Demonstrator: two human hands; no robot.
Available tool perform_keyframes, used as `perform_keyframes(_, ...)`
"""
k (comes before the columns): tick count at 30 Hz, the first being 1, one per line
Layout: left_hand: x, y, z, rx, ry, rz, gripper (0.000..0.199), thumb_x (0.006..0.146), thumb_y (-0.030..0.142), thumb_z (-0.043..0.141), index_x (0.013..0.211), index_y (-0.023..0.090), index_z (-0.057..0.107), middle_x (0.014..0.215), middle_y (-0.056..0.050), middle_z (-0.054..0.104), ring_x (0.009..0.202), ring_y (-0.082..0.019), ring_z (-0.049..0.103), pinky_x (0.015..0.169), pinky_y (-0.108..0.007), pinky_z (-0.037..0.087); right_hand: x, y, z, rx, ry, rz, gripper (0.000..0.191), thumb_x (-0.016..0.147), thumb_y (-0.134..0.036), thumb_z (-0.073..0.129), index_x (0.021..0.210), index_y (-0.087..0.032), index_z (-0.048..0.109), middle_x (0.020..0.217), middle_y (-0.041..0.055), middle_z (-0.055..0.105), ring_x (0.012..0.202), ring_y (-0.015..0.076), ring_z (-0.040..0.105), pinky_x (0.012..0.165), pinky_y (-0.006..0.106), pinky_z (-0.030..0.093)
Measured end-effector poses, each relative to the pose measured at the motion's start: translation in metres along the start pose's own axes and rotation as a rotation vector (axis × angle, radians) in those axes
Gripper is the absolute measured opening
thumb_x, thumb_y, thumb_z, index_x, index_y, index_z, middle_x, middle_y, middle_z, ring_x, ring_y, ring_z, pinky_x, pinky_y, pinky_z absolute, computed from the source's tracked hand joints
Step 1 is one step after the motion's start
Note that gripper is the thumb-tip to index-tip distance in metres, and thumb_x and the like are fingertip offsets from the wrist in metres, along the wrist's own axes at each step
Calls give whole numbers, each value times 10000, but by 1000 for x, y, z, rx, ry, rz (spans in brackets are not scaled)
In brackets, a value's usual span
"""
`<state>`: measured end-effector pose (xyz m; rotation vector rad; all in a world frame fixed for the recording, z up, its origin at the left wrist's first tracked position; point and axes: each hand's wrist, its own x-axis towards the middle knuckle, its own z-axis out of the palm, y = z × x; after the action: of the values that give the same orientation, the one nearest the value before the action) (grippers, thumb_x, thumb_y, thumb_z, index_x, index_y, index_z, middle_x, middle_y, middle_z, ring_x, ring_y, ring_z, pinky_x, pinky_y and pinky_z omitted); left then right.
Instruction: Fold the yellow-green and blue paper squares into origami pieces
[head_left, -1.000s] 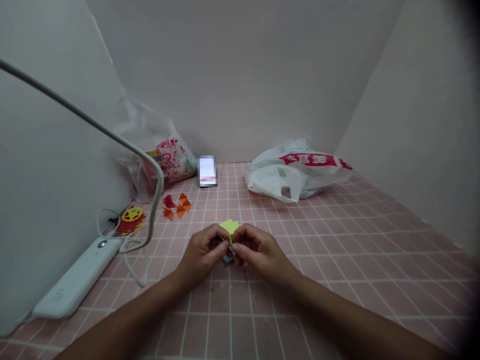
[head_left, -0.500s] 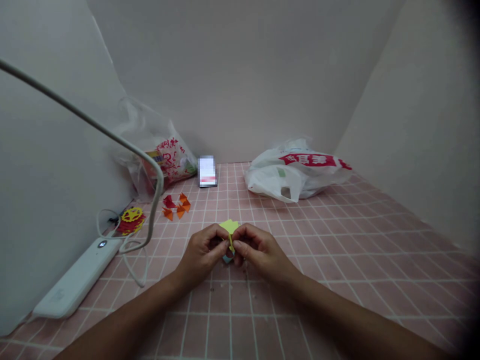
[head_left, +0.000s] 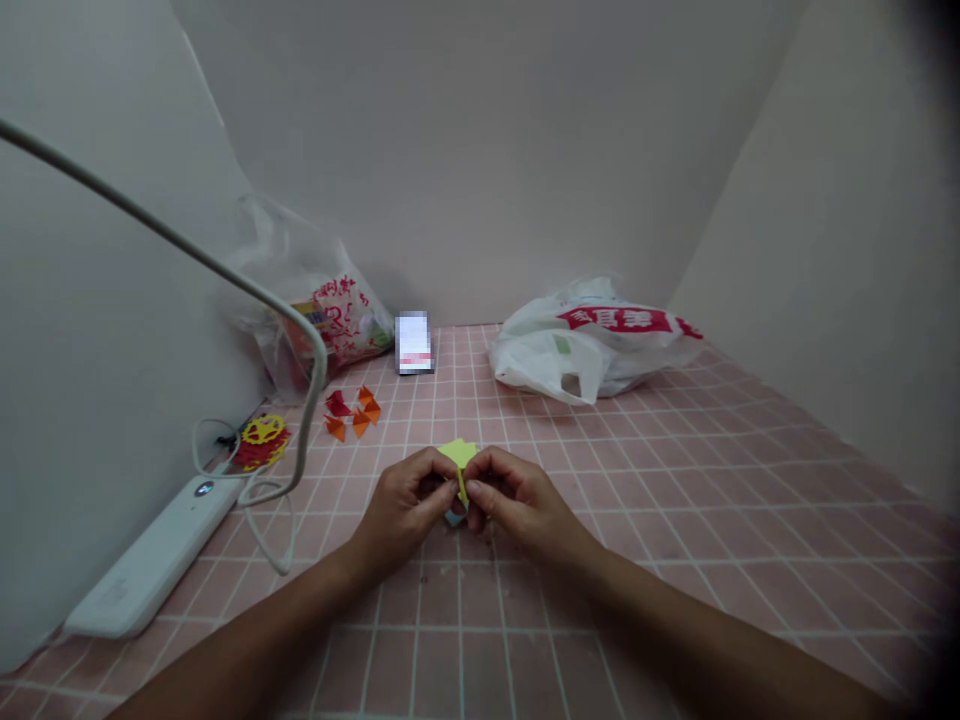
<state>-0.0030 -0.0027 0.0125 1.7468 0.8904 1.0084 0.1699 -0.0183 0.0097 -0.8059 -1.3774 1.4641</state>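
Observation:
Between my two hands is a small piece of folded yellow paper (head_left: 462, 487), pinched from both sides at the centre of the view. My left hand (head_left: 411, 502) is closed, with thumb and forefinger on the paper's left side. Opposite it, my right hand (head_left: 508, 494) is closed on the right side, fingertips nearly touching the left ones. Behind the fingertips lie yellow paper squares (head_left: 458, 452), partly covered by my hands. A bit of light blue paper (head_left: 453, 518) shows beneath the fingers. Some of the folded piece is hidden by my fingers.
Several folded orange paper pieces (head_left: 361, 421) and a red one (head_left: 337, 403) lie left of centre. A white power bank (head_left: 154, 560) with a cable (head_left: 311, 440) sits left, near red and yellow cutouts (head_left: 260, 440). Plastic bags (head_left: 592, 345) and a phone (head_left: 415, 342) stand at the back.
Hardly anything differs. The folded yellow paper between my fingertips has shifted very slightly; both hands hold the same place.

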Motion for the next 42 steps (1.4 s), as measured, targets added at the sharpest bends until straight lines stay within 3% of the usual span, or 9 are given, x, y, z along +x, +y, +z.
perform_keyframes(26,-1,-2,-2,81,-12,31,50,871,183,578,839,162,611,742,-15,632,636,-134,639,605,-240,507,-1,-3,0,-47,-1,15,147,849,-318,596,802,-191,540,644,-27,589,556,112,558,561,253,442)
perform_keyframes(34,-2,1,-1,319,1,117,88,879,146,551,818,169,610,753,-20,616,665,-132,607,615,-233,477,-2,-2,0,-156,51,-68,124,866,-284,567,784,-192,550,642,-16,569,553,112,526,534,248,432)
perform_keyframes(42,-1,1,-1,351,-15,130,100,892,148,535,825,166,607,761,-22,607,680,-135,599,635,-245,473,-1,0,-3,-287,95,-99,96,849,-214,554,762,-187,585,654,-6,583,562,117,543,533,248,443)
